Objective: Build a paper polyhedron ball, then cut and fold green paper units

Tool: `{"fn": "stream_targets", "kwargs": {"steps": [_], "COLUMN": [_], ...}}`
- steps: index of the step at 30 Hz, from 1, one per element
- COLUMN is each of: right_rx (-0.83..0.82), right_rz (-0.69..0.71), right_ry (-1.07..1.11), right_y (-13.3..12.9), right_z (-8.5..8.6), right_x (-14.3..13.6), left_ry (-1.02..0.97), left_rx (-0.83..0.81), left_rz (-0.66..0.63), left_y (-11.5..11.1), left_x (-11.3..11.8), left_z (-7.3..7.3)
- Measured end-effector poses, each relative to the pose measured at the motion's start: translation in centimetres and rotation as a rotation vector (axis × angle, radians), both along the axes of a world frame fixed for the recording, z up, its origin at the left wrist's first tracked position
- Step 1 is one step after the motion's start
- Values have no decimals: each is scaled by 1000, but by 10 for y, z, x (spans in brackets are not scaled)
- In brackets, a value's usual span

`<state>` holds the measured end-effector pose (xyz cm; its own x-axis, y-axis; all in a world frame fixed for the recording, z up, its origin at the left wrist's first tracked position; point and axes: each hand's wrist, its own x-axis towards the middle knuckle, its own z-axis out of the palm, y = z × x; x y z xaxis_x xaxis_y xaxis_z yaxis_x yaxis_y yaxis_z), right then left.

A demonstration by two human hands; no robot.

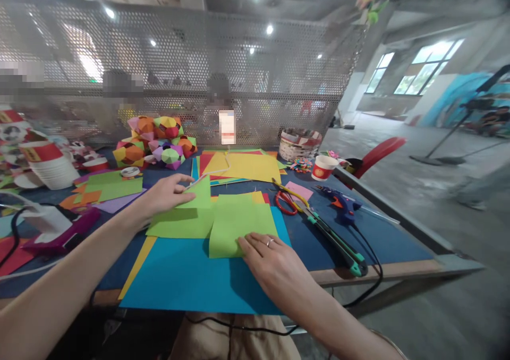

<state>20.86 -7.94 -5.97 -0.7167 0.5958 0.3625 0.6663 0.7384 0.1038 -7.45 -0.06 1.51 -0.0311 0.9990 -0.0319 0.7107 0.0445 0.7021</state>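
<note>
My right hand (274,261) flat on lime paper (239,216), left hand (164,192) half-curled at green flap (203,194), grip unclear; table (398,245) under blue sheet (179,277), mesh (247,51) beyond.

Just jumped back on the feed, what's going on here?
A person is handling green paper at a table. The right hand presses on one green sheet, which lies partly over a blue sheet. The left hand is at another green sheet beside it. A glue gun lies off to the right.

blue sheet (179,280) partly hidden under green paper (244,216); screen (227,126) text too small
</note>
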Motion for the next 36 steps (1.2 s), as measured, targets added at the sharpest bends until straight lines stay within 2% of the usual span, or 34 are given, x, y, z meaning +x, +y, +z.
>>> {"fn": "stream_targets", "kwargs": {"steps": [2, 7, 10, 12, 14, 17, 20, 23, 25, 28, 32, 36], "right_rx": [1, -41, -57, -61, -63, -68, -91, -124, -130, -133, -149, -153], "right_rz": [15, 28, 27, 29, 35, 26, 3, 6, 27, 75, 111, 109], "right_ry": [31, 94, 124, 144, 166, 208, 225, 241, 273, 312, 322, 331], "right_y": [-3, -8, -9, -10, -10, -10, -11, -12, -14, -16, -20, -27], "right_z": [-3, -4, -5, -6, -6, -6, -4, -1, 1, 3, 6, 6], "right_x": [3, 7, 8, 9, 11, 12, 12, 10, 10, 10, 15, 16], "left_ry": [-168, -197, -182, -140, -74, 13, 179, 223, 241, 228, 243, 329], "left_rx": [-89, -74, -8, 53, 137, 254, 340, 201, 121, 191, 386, 601], "left_rz": [-60, -72, -63, -66, -85, -164, -364, -561, -631, -645, -677, -660], "left_y": [15, 54, 71, 72, 62, 30, -14, -55, -73, -83, -81, -88], "left_x": [22, 71, 86, 90, 88, 79, 66, 51, 45, 40, 41, 46], "left_z": [-5, -17, -21, -21, -21, -22, -23, -23, -25, -35, -54, -63]}}
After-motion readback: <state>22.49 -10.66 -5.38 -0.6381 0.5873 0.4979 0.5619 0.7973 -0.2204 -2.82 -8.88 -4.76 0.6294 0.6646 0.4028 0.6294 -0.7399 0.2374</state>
